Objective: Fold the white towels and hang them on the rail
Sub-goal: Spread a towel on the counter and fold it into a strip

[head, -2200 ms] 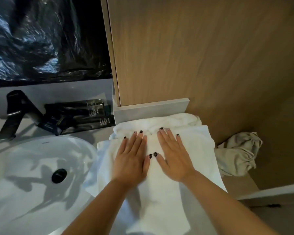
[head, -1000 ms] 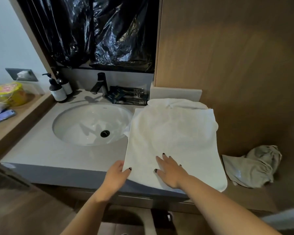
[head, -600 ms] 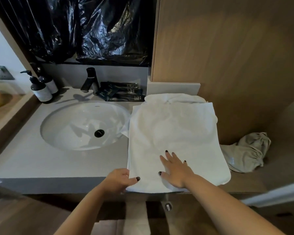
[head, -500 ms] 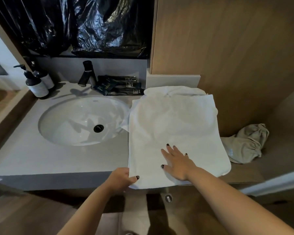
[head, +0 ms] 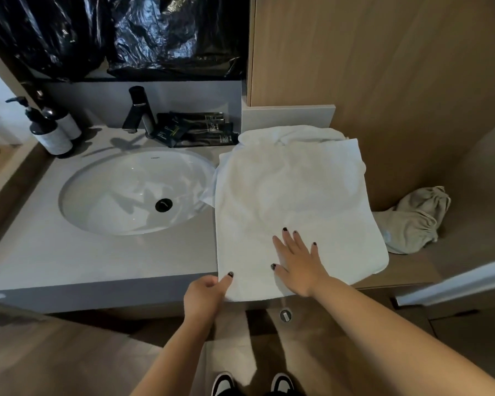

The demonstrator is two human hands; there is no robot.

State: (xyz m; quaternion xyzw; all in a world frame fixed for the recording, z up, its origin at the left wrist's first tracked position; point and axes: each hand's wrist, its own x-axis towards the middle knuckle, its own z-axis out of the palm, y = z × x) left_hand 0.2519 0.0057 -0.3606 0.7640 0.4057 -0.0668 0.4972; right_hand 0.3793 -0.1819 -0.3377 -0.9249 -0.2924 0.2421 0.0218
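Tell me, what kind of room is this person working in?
Most likely a hotel bathroom. A white sink with a black tap is set in a grey counter, two pump bottles and dark toiletry packets stand by it, and white towels lie alongside.

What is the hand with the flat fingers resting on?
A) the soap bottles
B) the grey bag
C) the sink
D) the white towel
D: the right hand lies flat, fingers spread, on the white towel on the counter, while the left hand pinches the towel's near corner.
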